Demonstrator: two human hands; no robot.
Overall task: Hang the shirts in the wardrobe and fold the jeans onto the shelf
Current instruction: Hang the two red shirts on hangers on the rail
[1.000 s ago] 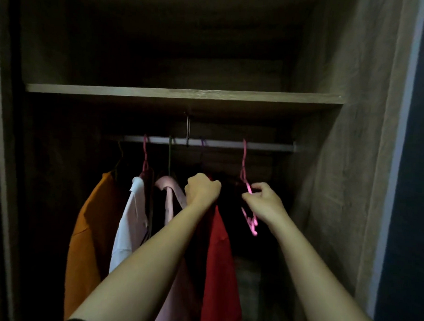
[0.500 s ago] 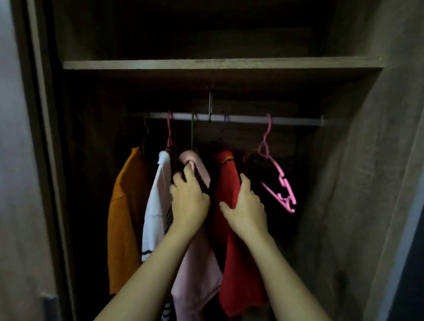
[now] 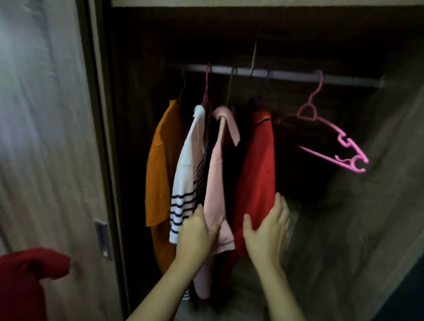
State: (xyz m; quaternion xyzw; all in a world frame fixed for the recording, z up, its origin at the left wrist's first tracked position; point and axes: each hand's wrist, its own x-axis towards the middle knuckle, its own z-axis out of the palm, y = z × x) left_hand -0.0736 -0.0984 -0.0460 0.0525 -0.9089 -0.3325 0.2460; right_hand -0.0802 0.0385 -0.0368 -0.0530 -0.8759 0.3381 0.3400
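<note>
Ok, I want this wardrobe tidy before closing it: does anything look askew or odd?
The empty pink hanger, right of the red shirt on the rail, hangs crooked, its right end dipping well below its left.

At 12 o'clock, the front edge of a wooden shelf (image 3: pixel 235 2), top hidden from this angle. Just below, a pale rail (image 3: pixel 288 75) across the wardrobe (image 3: pixel 385 190) from 10 to 2 o'clock. On the rail, from 9 toward 3 o'clock: an orange shirt (image 3: pixel 160 170), a white shirt with dark stripes (image 3: pixel 185 178), a pink shirt (image 3: pixel 216 184) and a red shirt (image 3: pixel 258 174), on hangers, packed close together. Toward 2 o'clock, apart from the red shirt, a pink hanger (image 3: pixel 327 140), hooked over the rail and tilted. At 6 o'clock, the dim wardrobe floor (image 3: pixel 240 295) beneath the hems.
</note>
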